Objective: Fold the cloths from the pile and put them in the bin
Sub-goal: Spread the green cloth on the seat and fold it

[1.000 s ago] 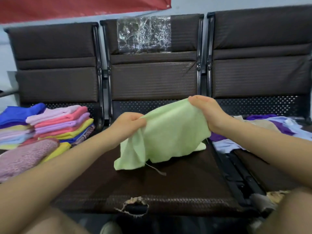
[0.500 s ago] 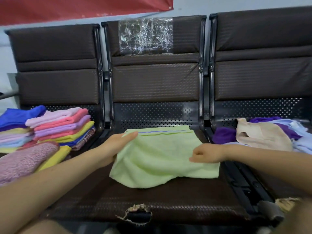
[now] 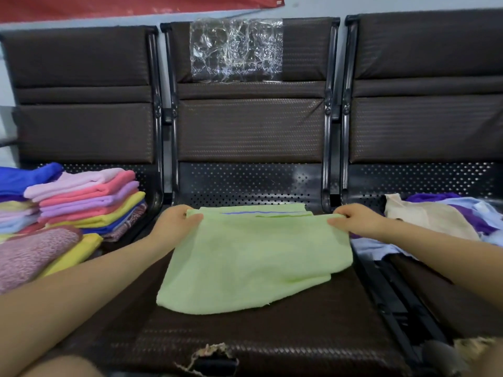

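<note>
- at the left of the frame, a stack of folded cloths (image 3: 89, 200) is lying on the left seat; no bin is showing anywhere in the frame, so where the finished cloth goes cannot be told.
- just right of that stack, the left hand (image 3: 177, 224) is gripping the far left corner of the green cloth (image 3: 253, 257); its thumb is lying over the top layer and the fingers are curling under the edge, so the grip is closed on the fabric.
- in the middle of the frame, the green cloth is lying on the middle seat (image 3: 272, 341), doubled over, with a blue stripe showing along its far edge; the near edge is sagging unevenly toward the lower left.
- the step in hand looks like the first fold, with the two far corners being lined up; the next move probably calls for squaring the edges and folding the cloth again.
- at the right, the right hand (image 3: 353, 220) is pinching the far right corner, fingers curled round the edge, also closed on the cloth.
- at the far right, the unfolded pile (image 3: 435, 219) is waiting on the right seat.
</note>
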{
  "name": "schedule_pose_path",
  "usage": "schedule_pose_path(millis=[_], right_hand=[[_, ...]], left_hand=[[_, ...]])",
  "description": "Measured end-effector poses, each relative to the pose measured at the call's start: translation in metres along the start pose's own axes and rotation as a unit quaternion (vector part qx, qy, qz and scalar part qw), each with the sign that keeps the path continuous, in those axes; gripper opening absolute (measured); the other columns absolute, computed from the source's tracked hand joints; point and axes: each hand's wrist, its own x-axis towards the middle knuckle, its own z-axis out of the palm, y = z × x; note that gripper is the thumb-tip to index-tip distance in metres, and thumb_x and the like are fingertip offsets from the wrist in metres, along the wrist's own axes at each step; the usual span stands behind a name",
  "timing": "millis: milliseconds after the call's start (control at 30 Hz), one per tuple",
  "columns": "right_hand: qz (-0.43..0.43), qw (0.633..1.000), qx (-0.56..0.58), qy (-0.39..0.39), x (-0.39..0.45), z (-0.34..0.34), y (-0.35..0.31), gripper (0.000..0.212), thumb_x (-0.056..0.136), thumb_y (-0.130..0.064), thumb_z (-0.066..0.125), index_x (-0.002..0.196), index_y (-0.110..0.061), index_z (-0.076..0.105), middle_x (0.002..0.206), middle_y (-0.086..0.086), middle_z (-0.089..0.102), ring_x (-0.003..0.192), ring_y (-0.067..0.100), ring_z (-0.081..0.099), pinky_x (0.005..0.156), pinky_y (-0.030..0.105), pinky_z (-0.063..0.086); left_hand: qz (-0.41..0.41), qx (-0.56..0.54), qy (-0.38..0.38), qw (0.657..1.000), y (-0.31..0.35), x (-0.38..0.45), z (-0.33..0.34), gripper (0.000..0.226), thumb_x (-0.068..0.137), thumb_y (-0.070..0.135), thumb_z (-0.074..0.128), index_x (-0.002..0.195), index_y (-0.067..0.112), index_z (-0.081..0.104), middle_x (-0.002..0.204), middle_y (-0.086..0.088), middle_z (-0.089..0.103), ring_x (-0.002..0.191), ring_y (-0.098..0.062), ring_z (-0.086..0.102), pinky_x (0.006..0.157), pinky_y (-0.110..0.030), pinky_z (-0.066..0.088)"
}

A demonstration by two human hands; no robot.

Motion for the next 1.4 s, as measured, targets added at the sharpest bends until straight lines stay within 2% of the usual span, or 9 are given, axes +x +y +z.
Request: schedule_pose_path(millis=[167, 367, 567, 667, 767, 867, 1033, 1200, 1400], right_hand=[[-0.03, 0.995, -0.086, -0.043, 0.001, 0.055, -0.002, 0.033, 0.1, -0.027, 0.047, 0.122, -0.006, 0.058, 0.12, 0.003, 0.058, 0.116, 0.021, 0.053, 0.096, 0.026, 0.037], [-0.117, 0.985, -0.109, -0.056, -0.013, 0.072, -0.02, 0.028, 0.101, -0.027, 0.041, 0.073, -0.026, 0.037, 0.073, -0.007, 0.048, 0.079, 0.018, 0.048, 0.07, 0.029, 0.031], [-0.147, 0.983, -0.039, -0.107, -0.05, 0.068, -0.017, 0.033, 0.099, -0.027, 0.045, 0.067, -0.022, 0.037, 0.066, -0.009, 0.041, 0.068, 0.006, 0.04, 0.07, 0.03, 0.037], [-0.138, 0.974, 0.154, -0.097, -0.06, 0.05, -0.027, 0.031, 0.088, -0.035, 0.054, 0.077, -0.006, 0.051, 0.073, -0.002, 0.046, 0.071, 0.008, 0.044, 0.068, 0.027, 0.039], [-0.108, 0.895, 0.423, -0.089, -0.061, 0.017, -0.049, 0.029, 0.075, -0.034, 0.07, 0.08, -0.006, 0.066, 0.076, 0.004, 0.062, 0.07, 0.013, 0.059, 0.064, 0.022, 0.048], [-0.057, 0.848, 0.524, -0.065, -0.039, -0.015, -0.07, 0.029, 0.091, -0.02, 0.048, 0.078, -0.011, 0.072, 0.075, 0.004, 0.069, 0.067, 0.016, 0.066, 0.059, 0.024, 0.053], [0.08, 0.939, 0.326, 0.069, 0.033, -0.029, -0.068, 0.016, 0.092, -0.017, 0.056, 0.089, -0.004, 0.063, 0.083, 0.016, 0.062, 0.072, 0.025, 0.059, 0.065, 0.031, 0.046], [0.13, 0.991, -0.002, 0.03, 0.058, 0.007, -0.029, 0.024, 0.093, -0.015, 0.05, 0.072, -0.004, 0.055, 0.059, 0.012, 0.057, 0.039, 0.014, 0.05, 0.038, 0.017, 0.037], [0.131, 0.977, -0.166, -0.012, 0.071, 0.042, 0.012, 0.03, 0.094, -0.025, 0.05, 0.113, -0.007, 0.066, 0.117, 0.011, 0.06, 0.113, 0.026, 0.055, 0.089, 0.027, 0.042]], left_hand=[[0.052, 0.214, -0.168, 0.961, -0.021, -0.006, 0.042, 0.014, 0.1, 0.023, 0.041, 0.102, 0.011, 0.048, 0.109, -0.009, 0.061, 0.105, -0.03, 0.057, 0.081, -0.033, 0.04], [0.12, 0.245, -0.169, 0.947, -0.019, -0.026, 0.044, 0.014, 0.101, 0.027, 0.035, 0.094, 0.017, 0.04, 0.072, 0.004, 0.05, 0.08, -0.025, 0.053, 0.065, -0.033, 0.034], [0.083, 0.1, -0.219, 0.967, -0.03, -0.059, 0.021, 0.019, 0.098, 0.029, 0.044, 0.08, 0.021, 0.047, 0.073, 0.006, 0.053, 0.071, -0.012, 0.049, 0.069, -0.032, 0.042], [0.103, -0.03, -0.138, 0.985, -0.006, -0.064, 0.001, 0.026, 0.088, 0.041, 0.046, 0.082, 0.016, 0.051, 0.069, 0.01, 0.054, 0.066, -0.004, 0.049, 0.066, -0.029, 0.042], [0.09, -0.124, -0.047, 0.987, 0.02, -0.055, -0.017, 0.019, 0.099, 0.025, 0.044, 0.091, 0.012, 0.056, 0.084, 0.001, 0.057, 0.079, -0.012, 0.051, 0.076, -0.034, 0.041], [0.067, -0.146, 0.024, 0.987, 0.042, -0.031, -0.027, 0.019, 0.101, 0.02, 0.041, 0.094, 0.015, 0.058, 0.087, 0.0, 0.058, 0.081, -0.012, 0.053, 0.077, -0.032, 0.04], [0.04, -0.007, 0.024, 0.999, 0.052, 0.037, -0.019, 0.019, 0.095, 0.026, 0.047, 0.092, 0.012, 0.061, 0.097, -0.009, 0.063, 0.094, -0.027, 0.06, 0.084, -0.038, 0.047], [0.027, 0.197, -0.069, 0.978, 0.014, 0.074, 0.031, 0.026, 0.099, 0.026, 0.042, 0.104, 0.005, 0.057, 0.107, -0.013, 0.06, 0.099, -0.029, 0.056, 0.074, -0.033, 0.038], [-0.002, 0.277, -0.13, 0.952, -0.037, 0.083, 0.074, 0.024, 0.095, 0.025, 0.043, 0.104, 0.013, 0.061, 0.11, -0.009, 0.057, 0.103, -0.026, 0.056, 0.084, -0.034, 0.045]])
